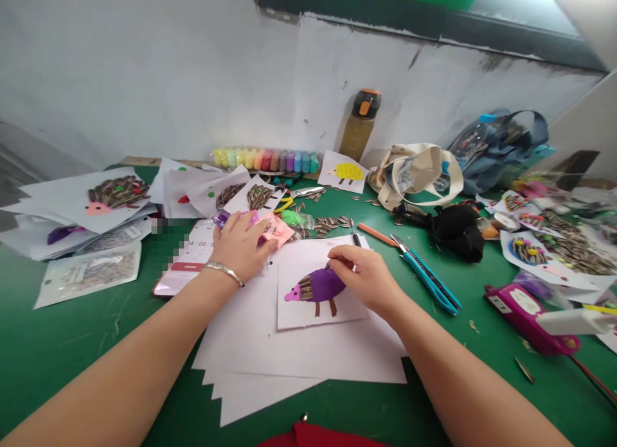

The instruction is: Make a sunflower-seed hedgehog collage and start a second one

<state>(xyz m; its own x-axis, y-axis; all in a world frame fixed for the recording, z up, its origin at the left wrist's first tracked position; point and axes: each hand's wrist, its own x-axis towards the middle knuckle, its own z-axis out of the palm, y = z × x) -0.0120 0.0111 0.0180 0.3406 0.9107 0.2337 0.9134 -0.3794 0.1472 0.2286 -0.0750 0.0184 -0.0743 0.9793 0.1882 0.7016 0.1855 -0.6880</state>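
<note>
My left hand [243,241] lies with its fingers spread over soft clay packets, among them a pink clay packet [282,230] beside the fingertips. My right hand [364,277] is pinched over a hedgehog picture [308,315] on a small white card. A small dark tip, seemingly a sunflower seed [328,265], shows at the pinch. The hedgehog has a pink head, brown legs and a purple clay body [324,285], with striped seeds set in a row behind the head. The card rests on white paper sheets [241,350].
Loose sunflower seeds [332,223] lie beyond the card. A blue utility knife [429,277] and an orange stick [376,234] lie to the right, near a magenta glue gun [527,318]. A phone [186,267] sits by my left wrist. Finished hedgehog sheets [118,222] are stacked left.
</note>
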